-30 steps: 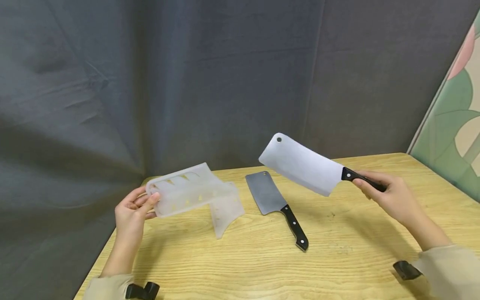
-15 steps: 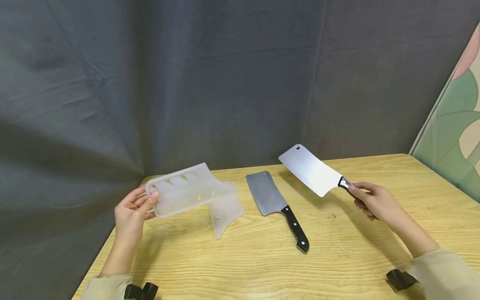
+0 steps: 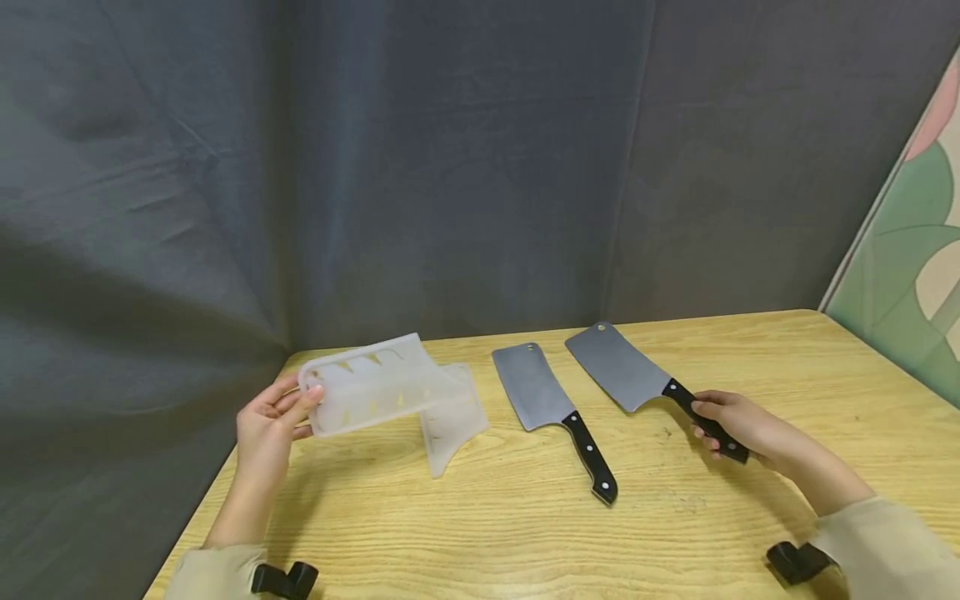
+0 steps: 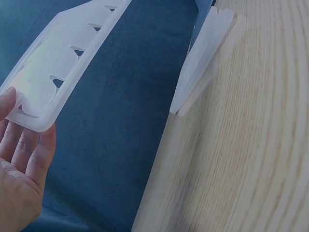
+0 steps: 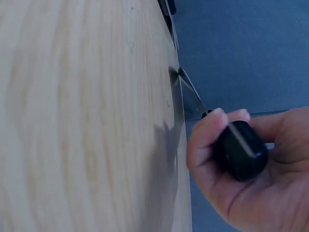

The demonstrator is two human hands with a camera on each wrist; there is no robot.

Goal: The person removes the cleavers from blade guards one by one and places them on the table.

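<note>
My right hand (image 3: 723, 425) grips the black handle (image 5: 240, 151) of a steel cleaver (image 3: 618, 367) whose blade lies flat on the wooden table (image 3: 525, 533). A second cleaver (image 3: 534, 386) with a black handle lies on the table just to its left, untouched. At the table's left end my left hand (image 3: 279, 414) holds the end of a translucent white slotted knife holder (image 3: 375, 385), thumb on top and fingers underneath (image 4: 26, 154). The holder's far end rests on its curved foot (image 3: 450, 421) on the table.
Dark grey cloth (image 3: 375, 167) hangs behind and left of the table. A panel with a green and pink leaf pattern (image 3: 907, 250) stands at the right. Black wrist mounts show at the bottom edge on the left (image 3: 285, 579) and the right (image 3: 795, 562).
My right hand has lowered the cleaver from the air down onto the table, beside the other cleaver. The left hand has stayed on the holder.
</note>
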